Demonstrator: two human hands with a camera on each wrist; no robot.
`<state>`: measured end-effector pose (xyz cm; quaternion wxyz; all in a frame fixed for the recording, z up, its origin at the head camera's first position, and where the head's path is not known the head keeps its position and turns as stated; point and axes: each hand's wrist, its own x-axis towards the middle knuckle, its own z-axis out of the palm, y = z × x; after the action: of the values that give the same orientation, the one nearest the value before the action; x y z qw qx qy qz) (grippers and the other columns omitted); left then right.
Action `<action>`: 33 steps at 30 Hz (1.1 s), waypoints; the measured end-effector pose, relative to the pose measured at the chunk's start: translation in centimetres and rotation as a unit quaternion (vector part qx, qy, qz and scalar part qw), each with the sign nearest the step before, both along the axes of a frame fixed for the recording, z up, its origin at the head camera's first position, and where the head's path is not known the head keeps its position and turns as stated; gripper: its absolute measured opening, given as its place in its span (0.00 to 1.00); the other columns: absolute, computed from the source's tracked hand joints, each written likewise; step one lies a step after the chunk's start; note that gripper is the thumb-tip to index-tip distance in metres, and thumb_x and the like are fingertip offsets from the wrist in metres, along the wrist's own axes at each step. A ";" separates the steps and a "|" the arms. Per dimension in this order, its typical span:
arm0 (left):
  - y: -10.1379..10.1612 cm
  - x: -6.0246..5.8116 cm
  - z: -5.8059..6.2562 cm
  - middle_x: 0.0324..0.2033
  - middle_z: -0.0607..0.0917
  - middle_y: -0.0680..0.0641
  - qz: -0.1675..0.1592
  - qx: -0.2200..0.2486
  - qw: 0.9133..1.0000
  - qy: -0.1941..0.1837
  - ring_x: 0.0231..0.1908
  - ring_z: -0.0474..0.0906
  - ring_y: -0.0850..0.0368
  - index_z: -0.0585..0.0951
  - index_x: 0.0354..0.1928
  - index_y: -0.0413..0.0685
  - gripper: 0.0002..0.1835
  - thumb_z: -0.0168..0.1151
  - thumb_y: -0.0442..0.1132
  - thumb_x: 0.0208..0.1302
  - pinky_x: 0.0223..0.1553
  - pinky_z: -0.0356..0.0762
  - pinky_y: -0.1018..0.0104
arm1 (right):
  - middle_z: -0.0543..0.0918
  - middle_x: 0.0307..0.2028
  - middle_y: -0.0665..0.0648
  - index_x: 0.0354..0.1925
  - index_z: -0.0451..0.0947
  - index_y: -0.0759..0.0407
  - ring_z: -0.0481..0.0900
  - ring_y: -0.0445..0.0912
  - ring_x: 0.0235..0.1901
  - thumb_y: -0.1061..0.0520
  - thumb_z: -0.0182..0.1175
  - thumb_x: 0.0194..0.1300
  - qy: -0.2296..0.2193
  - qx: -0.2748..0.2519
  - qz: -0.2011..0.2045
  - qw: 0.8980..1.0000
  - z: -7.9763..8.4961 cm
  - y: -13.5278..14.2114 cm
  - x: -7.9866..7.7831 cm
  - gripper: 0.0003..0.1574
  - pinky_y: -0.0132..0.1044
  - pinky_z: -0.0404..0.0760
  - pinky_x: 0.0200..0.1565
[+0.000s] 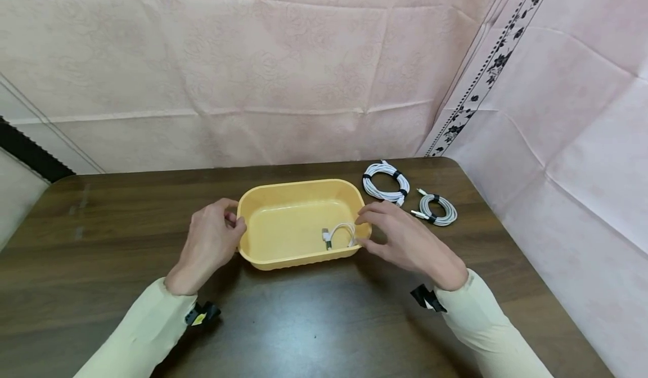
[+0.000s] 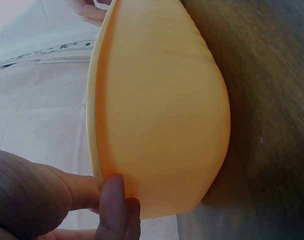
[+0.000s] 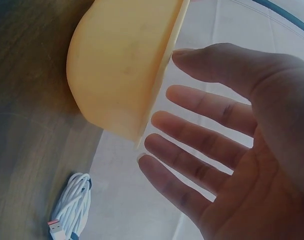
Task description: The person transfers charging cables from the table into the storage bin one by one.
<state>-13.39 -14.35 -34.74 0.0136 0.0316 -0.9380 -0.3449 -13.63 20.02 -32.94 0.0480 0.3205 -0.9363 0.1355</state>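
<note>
— Where's the tub?
— The tub [image 1: 298, 198] sits mid-table [image 1: 101, 265]. My left hand [image 1: 210, 243] pinches its left rim.
— And your right?
— My right hand [image 1: 405, 240] hovers spread at the right rim, holding nothing; a cable [image 1: 340, 234] lies inside.

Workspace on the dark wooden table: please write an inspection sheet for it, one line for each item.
Surface: dark wooden table, glossy.
Job's things: yellow plastic tub, upright; a small white coiled cable lies inside at its right end.
Clutter: nothing seen.
Grippers: left hand grips the tub's left rim; right hand is at the right rim, fingers straight, holding nothing.
Cables: white bundled cable with black ties and grey coiled cable lie on the table right of the tub.
Surroundings: pink patterned cloth behind and to the right.
</note>
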 end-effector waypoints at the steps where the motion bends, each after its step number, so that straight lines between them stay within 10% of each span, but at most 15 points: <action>1: 0.0 0.0 0.0 0.40 0.82 0.39 0.000 0.000 1.000 0.001 0.33 0.80 0.51 0.76 0.63 0.35 0.22 0.57 0.38 0.70 0.28 0.78 0.67 | 0.83 0.56 0.54 0.51 0.85 0.56 0.79 0.49 0.59 0.52 0.72 0.62 0.005 0.000 0.003 1.000 0.0 0.0 0.0 0.19 0.47 0.78 0.62; 33: 0.0 0.0 -0.1 0.40 0.82 0.39 0.001 -0.001 1.000 0.001 0.32 0.79 0.52 0.76 0.62 0.35 0.21 0.57 0.38 0.71 0.27 0.77 0.67 | 0.82 0.58 0.55 0.55 0.83 0.56 0.77 0.50 0.62 0.53 0.72 0.62 0.007 0.003 0.008 1.000 -0.1 1.3 0.6 0.23 0.48 0.75 0.65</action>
<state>-13.39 -14.35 -34.81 0.0151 0.0326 -0.9383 -0.3438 -13.04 21.33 -33.03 0.0520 0.3288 -0.9338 0.1310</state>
